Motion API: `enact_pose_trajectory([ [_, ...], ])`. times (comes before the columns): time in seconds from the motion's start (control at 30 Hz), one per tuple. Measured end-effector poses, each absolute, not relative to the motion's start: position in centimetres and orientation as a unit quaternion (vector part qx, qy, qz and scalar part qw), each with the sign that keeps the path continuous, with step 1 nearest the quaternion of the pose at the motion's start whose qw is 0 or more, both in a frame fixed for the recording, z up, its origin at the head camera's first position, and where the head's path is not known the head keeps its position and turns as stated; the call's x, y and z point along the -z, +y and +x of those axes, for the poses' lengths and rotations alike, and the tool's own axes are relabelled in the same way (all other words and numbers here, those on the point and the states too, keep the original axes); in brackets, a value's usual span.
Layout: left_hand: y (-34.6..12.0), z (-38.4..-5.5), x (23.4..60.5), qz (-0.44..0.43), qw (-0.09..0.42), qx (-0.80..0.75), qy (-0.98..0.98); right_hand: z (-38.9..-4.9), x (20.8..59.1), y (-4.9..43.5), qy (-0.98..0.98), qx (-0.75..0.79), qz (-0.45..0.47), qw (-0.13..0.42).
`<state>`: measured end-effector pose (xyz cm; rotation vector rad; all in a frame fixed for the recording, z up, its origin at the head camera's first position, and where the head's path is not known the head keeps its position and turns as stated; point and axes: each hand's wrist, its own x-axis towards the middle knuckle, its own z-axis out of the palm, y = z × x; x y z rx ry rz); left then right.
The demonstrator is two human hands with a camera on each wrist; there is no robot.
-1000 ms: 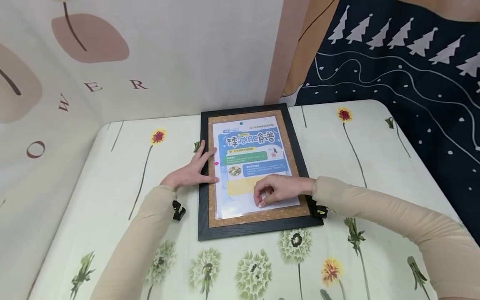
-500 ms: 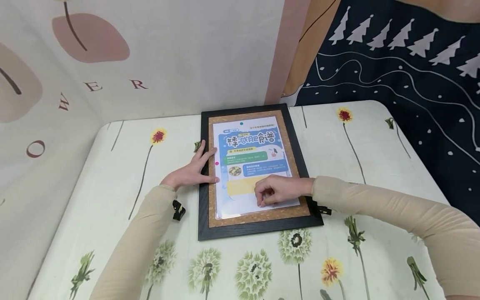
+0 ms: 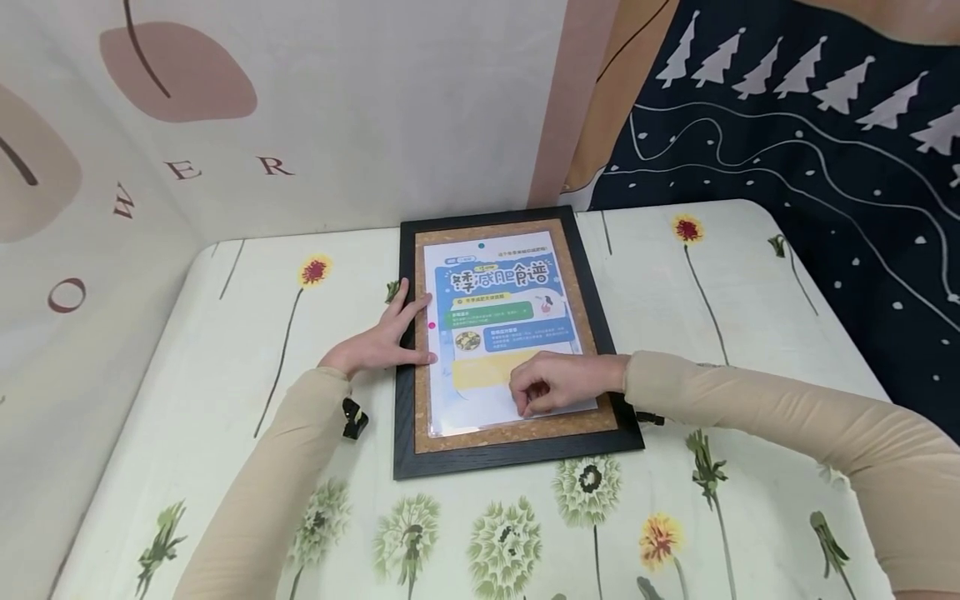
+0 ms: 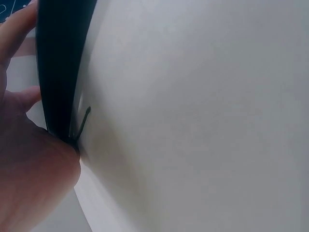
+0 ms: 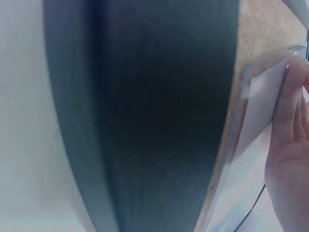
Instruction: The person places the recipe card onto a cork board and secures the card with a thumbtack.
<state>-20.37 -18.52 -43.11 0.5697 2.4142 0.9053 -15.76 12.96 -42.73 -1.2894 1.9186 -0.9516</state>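
Observation:
A cork board (image 3: 517,440) in a black frame (image 3: 517,458) lies on the table. On it is a blue and white printed sheet (image 3: 450,408) in a clear sleeve, with a teal push pin (image 3: 482,246) at its top and a pink one at its left edge. My left hand (image 3: 375,342), fingers spread, rests over the frame's left side; the left wrist view shows this hand (image 4: 34,145) against the frame. My right hand (image 3: 558,382) has curled fingers at the sheet's lower part, pinching a small red push pin that they now hide. In the right wrist view its fingertips (image 5: 295,72) touch the sheet.
The flower-printed tablecloth (image 3: 225,467) surrounds the board. A pale printed backdrop (image 3: 360,125) stands just behind the board's far edge, with a dark tree-patterned cloth (image 3: 750,150) on the right. Black wrist straps (image 3: 354,418) sit under the sleeves.
The red bit seen between my right fingertips a second ago is now covered, the fingers lower and closer together. My left hand stays in place on the frame.

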Motion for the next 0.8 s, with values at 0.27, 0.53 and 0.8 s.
enact_pose_trajectory([
  [0.27, -18.5, -20.3, 43.2, 0.206, 0.249, -0.331, 0.887, -15.8, 42.7, 12.8, 0.722, 0.403, -0.441, 0.350],
  [0.53, -18.6, -20.4, 43.4, 0.209, 0.250, -0.339, 0.883, -16.1, 42.2, 12.2, 0.759, 0.356, -0.420, 0.348],
  [0.8, -18.5, -20.3, 43.2, 0.216, 0.249, -0.349, 0.877, -15.8, 41.5, 11.2, 0.764, 0.354, -0.357, 0.403],
])
